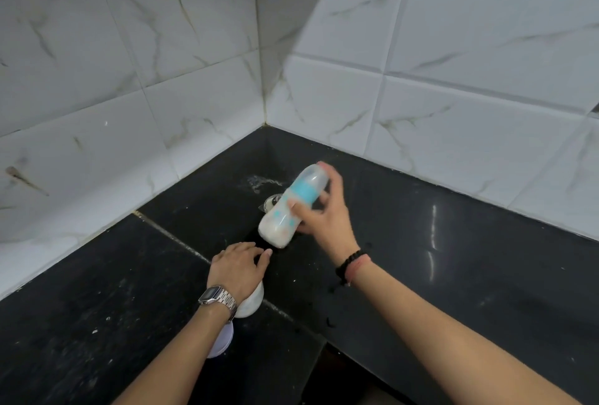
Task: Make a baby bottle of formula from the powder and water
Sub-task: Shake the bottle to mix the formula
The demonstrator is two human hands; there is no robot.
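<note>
Head view has your right hand (324,213) wrapped around a baby bottle (291,207), thumb on the near side and fingers curled behind it, with one fingertip up by the clear cap. You hold the bottle off the counter, tilted, its capped end pointing up and away toward the wall corner and its base down toward you. Milky white liquid fills the lower part, and a blue collar sits below the cap. A black bead bracelet (348,262) and a pink band ring that wrist.

Your left hand (238,265) lies lower and nearer, fingers bent over something dark on the black counter (453,242); you cannot tell from here whether it grips anything. A metal watch (217,299) is on that wrist. Under the wrist sits a white round container (252,302), and a pale lid-like disc (222,341) lies just nearer. Some small glass item (270,203) peeks out behind the bottle. White marbled tiles (162,80) cover both walls.
</note>
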